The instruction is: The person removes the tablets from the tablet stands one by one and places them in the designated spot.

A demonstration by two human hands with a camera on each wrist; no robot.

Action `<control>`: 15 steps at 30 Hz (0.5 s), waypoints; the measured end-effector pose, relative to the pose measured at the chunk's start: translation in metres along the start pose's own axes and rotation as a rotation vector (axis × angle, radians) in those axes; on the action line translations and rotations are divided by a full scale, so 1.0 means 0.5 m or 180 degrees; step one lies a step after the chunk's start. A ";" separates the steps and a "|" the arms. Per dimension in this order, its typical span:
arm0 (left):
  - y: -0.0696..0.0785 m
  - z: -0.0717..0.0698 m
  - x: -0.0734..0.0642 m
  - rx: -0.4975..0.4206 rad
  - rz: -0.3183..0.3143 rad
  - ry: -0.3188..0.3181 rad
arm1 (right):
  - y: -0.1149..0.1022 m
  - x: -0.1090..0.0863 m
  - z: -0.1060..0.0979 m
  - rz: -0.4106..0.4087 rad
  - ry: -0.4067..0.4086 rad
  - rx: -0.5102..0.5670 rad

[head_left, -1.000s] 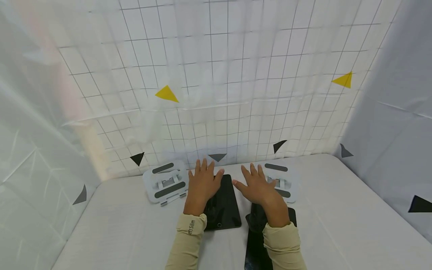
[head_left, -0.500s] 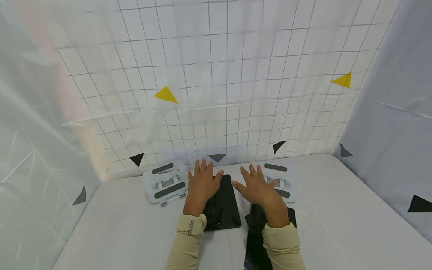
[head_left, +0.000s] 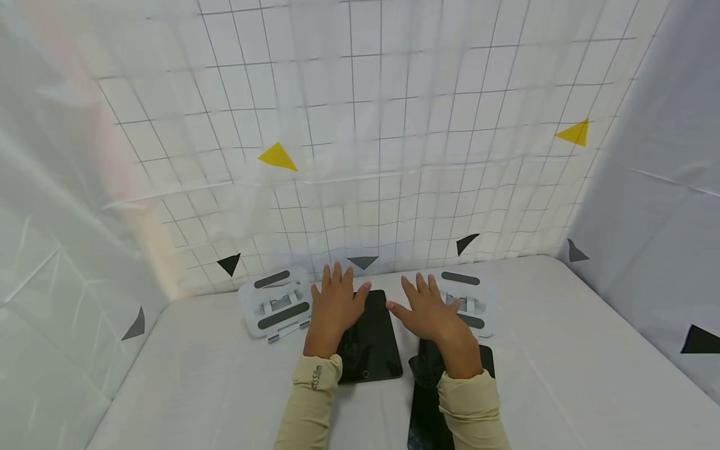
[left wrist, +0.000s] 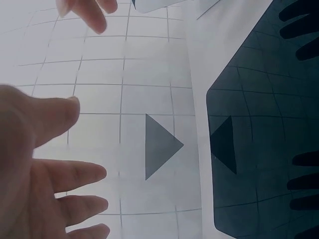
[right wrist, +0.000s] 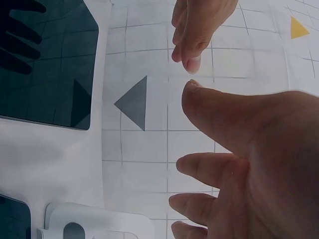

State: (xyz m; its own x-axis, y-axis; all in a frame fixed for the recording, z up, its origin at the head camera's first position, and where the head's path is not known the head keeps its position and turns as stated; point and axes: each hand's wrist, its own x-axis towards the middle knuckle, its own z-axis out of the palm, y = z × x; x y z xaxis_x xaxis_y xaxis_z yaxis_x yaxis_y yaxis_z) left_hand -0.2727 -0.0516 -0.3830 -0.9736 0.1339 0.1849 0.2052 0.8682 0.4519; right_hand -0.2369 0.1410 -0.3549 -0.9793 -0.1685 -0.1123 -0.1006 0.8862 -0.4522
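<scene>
My left hand is held out with its fingers spread, over the left side of a black tablet with a round home button. Fingers spread too, my right hand hovers between the tablet and a white folding stand, overlapping the stand in the head view. Neither hand holds anything. Both wrist views show the palms facing down, and the tablet's glossy screen mirrors the fingers. Beneath my right forearm lie dark glossy devices, partly hidden by the sleeve.
Left of my left hand lies another white folding stand with grey rubber strips. Behind the white-covered table rises a gridded sheet with yellow and dark triangles. Pale sheets hang on both sides.
My left hand has drifted slightly left and forward. The right hand stays in place, and the tablet, devices and stands have not moved.
</scene>
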 end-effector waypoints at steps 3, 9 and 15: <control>0.000 -0.002 -0.001 0.0002 -0.0008 -0.0015 | -0.002 -0.002 -0.001 -0.0009 -0.0003 0.0038; 0.000 -0.002 0.000 -0.0005 -0.0028 -0.0021 | -0.003 0.000 0.000 -0.0010 -0.0006 0.0015; 0.000 0.001 -0.001 0.0006 -0.0011 -0.0033 | 0.000 0.000 0.004 -0.0013 -0.0004 -0.0002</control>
State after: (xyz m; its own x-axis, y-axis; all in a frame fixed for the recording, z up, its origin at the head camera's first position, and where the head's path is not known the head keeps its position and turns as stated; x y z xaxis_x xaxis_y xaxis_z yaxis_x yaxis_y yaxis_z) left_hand -0.2723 -0.0512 -0.3835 -0.9753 0.1358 0.1745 0.2017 0.8695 0.4508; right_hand -0.2367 0.1402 -0.3565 -0.9786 -0.1727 -0.1116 -0.1048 0.8858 -0.4520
